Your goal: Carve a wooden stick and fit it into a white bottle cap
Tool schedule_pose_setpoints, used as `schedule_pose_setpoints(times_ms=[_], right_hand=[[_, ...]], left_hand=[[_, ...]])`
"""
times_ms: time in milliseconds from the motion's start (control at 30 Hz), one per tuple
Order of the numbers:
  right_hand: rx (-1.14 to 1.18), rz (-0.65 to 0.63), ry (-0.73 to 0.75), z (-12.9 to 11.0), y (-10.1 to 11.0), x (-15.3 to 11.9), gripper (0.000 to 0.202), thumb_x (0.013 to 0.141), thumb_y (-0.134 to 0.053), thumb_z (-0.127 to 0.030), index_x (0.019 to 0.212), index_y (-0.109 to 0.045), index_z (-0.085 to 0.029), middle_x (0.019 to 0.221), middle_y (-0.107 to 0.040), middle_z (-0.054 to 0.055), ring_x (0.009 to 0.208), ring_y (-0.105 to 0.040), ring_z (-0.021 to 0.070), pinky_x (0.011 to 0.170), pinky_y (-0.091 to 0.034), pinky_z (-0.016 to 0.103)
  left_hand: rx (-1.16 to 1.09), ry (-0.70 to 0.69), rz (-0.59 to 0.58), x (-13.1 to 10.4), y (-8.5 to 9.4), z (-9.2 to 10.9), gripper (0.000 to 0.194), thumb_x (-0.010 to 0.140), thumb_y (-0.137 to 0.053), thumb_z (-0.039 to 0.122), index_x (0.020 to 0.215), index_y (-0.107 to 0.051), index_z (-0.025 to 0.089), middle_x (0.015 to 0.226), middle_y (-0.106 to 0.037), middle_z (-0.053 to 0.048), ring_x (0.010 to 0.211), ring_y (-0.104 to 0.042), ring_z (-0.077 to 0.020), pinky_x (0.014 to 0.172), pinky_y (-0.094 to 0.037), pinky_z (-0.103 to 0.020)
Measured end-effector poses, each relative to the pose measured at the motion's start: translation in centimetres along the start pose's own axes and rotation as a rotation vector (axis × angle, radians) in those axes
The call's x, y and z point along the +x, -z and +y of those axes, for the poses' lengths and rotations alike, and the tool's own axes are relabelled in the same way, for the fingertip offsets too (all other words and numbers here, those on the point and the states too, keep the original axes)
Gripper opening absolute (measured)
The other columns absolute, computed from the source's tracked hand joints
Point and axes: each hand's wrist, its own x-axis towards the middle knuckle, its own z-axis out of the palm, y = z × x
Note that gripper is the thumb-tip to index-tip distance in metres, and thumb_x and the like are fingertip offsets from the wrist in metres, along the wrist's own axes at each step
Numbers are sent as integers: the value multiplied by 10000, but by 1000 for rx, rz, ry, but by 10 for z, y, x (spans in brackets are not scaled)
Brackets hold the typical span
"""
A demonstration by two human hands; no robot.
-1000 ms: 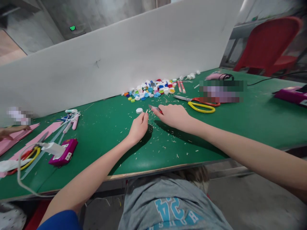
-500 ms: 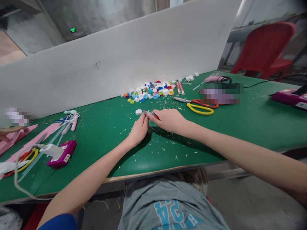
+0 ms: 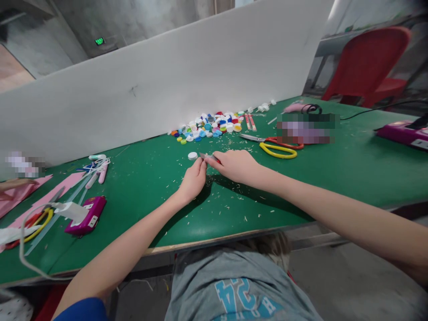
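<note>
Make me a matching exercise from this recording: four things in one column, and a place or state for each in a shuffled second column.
Column 1
1. Knife
2. Lone white bottle cap
3. Mixed-colour bottle caps
4. Chair

Column 2
A. Heaped at the foot of the white partition
B. Red, standing beyond the far right of the green table
C. Held in the right hand
D. Lying on the green table, just past the fingertips of the left hand

Right pairs: 1-C, 2-D, 3-A, 4-B
</note>
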Motion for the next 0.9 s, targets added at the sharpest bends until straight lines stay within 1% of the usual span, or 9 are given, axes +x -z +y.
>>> schedule_pose_setpoints(times_ms=[200,367,500,567,633,767,900], right_hand=[[-6,-7,-14,-1,1,1,709,959,-95,-642,993,-629,-176,848,-703,124,785,-661,252,631,-352,305],[10,-17,57,4,1,3,709,961,-81,-637,996,-626,-184,843,-703,125,769,-650,245,614,-345,303],[8,-58,110,5,1,3,611,984,-127,-561,1007,-607,-185,855,-704,111,727,-632,218,577,-305,292],[-11,-77,123,3,2,2,555,989,-161,-522,1037,-598,-184,873,-708,109,729,-631,214,571,-295,290],[-27,-80,124,1,3,1,545,991,-163,-515,1053,-592,-184,877,-709,111,742,-636,218,572,-292,289],[-48,-63,117,0,3,-1,565,996,-135,-526,1053,-581,-185,853,-705,119,766,-654,234,580,-300,290],[-63,-72,105,-2,3,-1,463,995,-222,-475,1080,-575,-186,868,-711,133,814,-671,258,611,-334,301]], left_hand=[[-2,5,0,0,-1,-1,277,996,-315,387,815,-422,208,674,-483,11,599,-415,-120,623,-307,-271],[-95,1,-29,-4,2,-1,299,988,-291,417,797,-399,214,633,-431,26,569,-379,-115,589,-289,-265],[-39,34,-50,-6,3,1,289,941,-403,496,918,-464,214,674,-519,23,590,-453,-125,597,-302,-264],[-17,30,-51,-5,3,2,301,929,-427,503,940,-481,207,723,-565,9,625,-489,-132,613,-316,-264],[-14,20,-46,-4,2,1,310,920,-443,509,935,-488,203,761,-589,-1,652,-505,-134,628,-330,-264],[-13,13,-36,-3,0,-1,358,876,-515,557,907,-492,201,750,-574,5,644,-492,-125,637,-343,-263],[13,17,-16,-2,0,-1,402,830,-577,588,863,-482,199,716,-544,16,623,-471,-115,622,-337,-257]])
